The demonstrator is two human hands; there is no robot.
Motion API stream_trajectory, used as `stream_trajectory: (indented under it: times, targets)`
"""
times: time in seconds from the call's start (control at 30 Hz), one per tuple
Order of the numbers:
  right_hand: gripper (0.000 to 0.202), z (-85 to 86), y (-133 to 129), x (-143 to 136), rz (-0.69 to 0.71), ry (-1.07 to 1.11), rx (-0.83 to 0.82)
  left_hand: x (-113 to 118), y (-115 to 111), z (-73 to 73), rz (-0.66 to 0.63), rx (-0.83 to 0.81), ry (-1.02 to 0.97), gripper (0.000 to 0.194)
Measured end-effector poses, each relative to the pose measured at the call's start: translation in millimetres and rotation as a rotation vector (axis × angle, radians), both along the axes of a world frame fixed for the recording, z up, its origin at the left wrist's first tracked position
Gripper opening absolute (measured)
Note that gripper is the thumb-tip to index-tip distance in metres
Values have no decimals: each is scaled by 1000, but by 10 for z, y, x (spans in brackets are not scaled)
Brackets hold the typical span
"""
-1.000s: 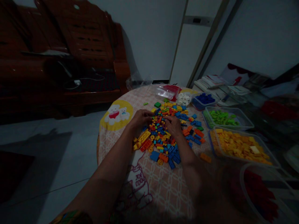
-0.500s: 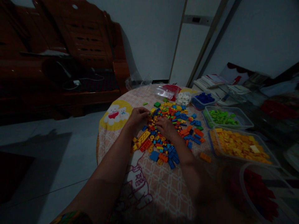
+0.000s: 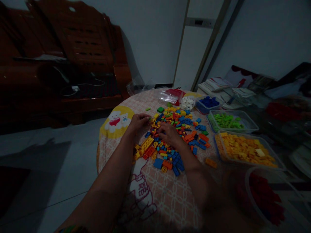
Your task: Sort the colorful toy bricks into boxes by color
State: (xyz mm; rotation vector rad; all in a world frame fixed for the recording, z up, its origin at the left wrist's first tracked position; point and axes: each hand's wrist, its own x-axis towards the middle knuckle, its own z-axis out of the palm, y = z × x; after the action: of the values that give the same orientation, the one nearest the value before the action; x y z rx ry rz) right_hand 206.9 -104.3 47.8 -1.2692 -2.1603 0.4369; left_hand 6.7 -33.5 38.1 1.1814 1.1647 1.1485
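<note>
A loose pile of mixed toy building bricks (image 3: 179, 124) covers the middle of the round table. At its left edge is my left hand (image 3: 139, 123), fingers bent together at the tips; whatever they hold is too small and dark to make out. My right hand (image 3: 169, 134) reaches into the pile's centre, its fingers curled down and pressed together among small pieces. What lies under those fingertips is hidden. Nearer me are a long yellow brick (image 3: 147, 143), an orange brick (image 3: 148, 152) and a blue brick (image 3: 158, 163).
Clear tubs on the right hold blue bricks (image 3: 209, 102), green bricks (image 3: 228, 121), yellow bricks (image 3: 245, 149) and red bricks (image 3: 264, 197). White pieces (image 3: 187, 103) and a clear plastic tray (image 3: 167, 96) lie at the back. One orange brick (image 3: 211, 162) sits apart beside my right forearm.
The whole view has shifted slightly, so things appear a little farther left. My right hand's fingers look more curled in the pile; my left hand stays at its left edge.
</note>
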Motion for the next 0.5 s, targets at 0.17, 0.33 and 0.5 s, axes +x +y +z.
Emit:
stream_trajectory:
  times: [0.17, 0.33, 0.5]
  targets:
    - [9, 146, 56, 225, -173, 344, -89, -9, -14, -8, -61, -12, -38, 35]
    - [11, 257, 76, 546, -460, 783, -333, -16, 12, -39, -83, 1, -32, 32]
    - [24, 329, 134, 1114, -891, 1172, -38, -9, 6, -37, -72, -7, -41, 33]
